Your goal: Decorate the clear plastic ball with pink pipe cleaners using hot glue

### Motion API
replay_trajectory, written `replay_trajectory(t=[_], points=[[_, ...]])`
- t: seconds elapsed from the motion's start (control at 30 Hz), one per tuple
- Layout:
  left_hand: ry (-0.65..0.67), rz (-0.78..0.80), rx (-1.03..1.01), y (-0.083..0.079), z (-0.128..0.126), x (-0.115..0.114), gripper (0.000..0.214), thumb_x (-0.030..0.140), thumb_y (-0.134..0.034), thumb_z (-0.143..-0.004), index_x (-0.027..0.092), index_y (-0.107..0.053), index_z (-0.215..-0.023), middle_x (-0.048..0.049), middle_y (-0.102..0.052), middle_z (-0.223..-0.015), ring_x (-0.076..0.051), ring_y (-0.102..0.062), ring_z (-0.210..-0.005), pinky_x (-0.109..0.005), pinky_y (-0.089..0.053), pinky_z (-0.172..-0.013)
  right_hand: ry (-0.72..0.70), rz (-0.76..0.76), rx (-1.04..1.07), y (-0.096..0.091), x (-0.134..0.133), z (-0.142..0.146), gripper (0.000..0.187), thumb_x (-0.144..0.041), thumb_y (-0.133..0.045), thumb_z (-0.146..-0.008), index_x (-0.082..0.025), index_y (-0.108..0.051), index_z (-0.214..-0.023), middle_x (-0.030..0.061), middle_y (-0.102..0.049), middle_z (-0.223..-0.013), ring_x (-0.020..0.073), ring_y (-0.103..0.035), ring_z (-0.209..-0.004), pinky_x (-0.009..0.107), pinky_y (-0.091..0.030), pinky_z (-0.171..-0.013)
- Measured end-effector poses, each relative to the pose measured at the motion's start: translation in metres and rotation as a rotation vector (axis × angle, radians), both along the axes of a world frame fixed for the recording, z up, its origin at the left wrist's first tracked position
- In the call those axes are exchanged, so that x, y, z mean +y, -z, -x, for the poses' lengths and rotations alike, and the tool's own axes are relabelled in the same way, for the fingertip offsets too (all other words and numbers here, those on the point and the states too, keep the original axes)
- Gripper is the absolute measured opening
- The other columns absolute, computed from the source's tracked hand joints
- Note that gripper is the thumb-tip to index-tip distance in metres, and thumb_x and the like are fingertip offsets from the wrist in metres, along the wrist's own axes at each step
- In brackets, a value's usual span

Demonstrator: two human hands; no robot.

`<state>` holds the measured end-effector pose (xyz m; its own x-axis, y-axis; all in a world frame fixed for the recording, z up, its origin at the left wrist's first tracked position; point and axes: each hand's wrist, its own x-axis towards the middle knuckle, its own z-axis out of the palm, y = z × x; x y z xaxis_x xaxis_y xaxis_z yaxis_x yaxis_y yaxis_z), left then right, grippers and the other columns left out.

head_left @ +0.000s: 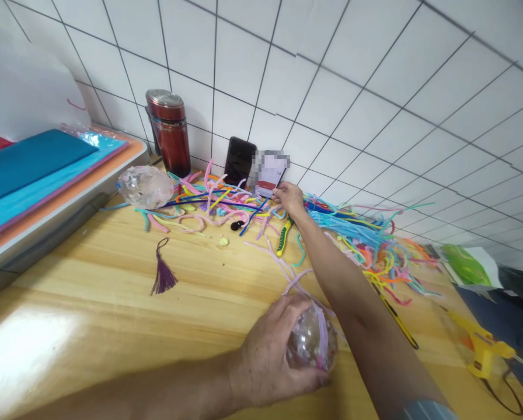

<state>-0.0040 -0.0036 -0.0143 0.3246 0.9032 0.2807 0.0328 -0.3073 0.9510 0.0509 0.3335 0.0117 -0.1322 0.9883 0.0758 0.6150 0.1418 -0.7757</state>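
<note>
My left hand (270, 356) is wrapped round a clear glittery ball (310, 344) near the front of the wooden table (90, 303); pale pink pipe cleaners (288, 269) run over the ball. My right hand (290, 198) reaches far across to the wall, its fingers closed on a small white and red card (270, 173) that leans there beside a black phone (239, 161). A heap of coloured pipe cleaners (226, 201) lies under and around that hand.
A red metal flask (170, 133) stands at the wall. A second clear ball (145, 186) and stacked coloured sheets (34, 169) lie at the left. A purple tassel (163, 274), a yellow-green cutter (283, 236), a yellow glue gun (484, 350) and a green bag (465, 263) are also here.
</note>
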Motion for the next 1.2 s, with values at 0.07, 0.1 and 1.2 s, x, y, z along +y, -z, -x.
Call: replay_trajectory(t=[0.07,0.1,1.2], points=[[-0.002,0.003,-0.001,0.0,0.0,0.0,0.101,0.037,-0.1,-0.064,0.025,-0.053,-0.153,-0.0173,-0.063,-0.151,-0.041,-0.061,-0.139,-0.059,-0.049,-0.122,0.001,0.008,0.02,0.0,0.002,0.0,0.008,-0.016,-0.065,-0.096,-0.02,-0.064,-0.09,-0.0005,-0.077,-0.079,0.0159,-0.081,-0.081,0.026,-0.067,-0.077],[-0.001,0.007,0.002,0.0,0.0,0.0,0.102,0.037,-0.1,-0.064,0.025,-0.053,-0.153,-0.0172,-0.063,-0.152,-0.041,-0.061,-0.139,-0.059,-0.049,-0.122,0.0,0.013,0.023,0.0,0.003,0.001,0.008,-0.017,-0.066,-0.096,-0.02,-0.064,-0.09,-0.0006,-0.077,-0.078,0.016,-0.081,-0.08,0.027,-0.067,-0.078],[0.003,0.053,0.004,-0.001,0.0,-0.001,0.101,0.036,-0.101,-0.062,0.022,-0.055,-0.151,-0.0173,-0.064,-0.149,-0.041,-0.061,-0.138,-0.059,-0.048,-0.123,-0.214,-0.052,-0.686,-0.016,-0.017,-0.007,0.009,-0.027,-0.076,-0.092,-0.022,-0.082,-0.095,0.0065,-0.086,-0.103,0.0232,-0.078,-0.101,0.027,-0.054,-0.087]])
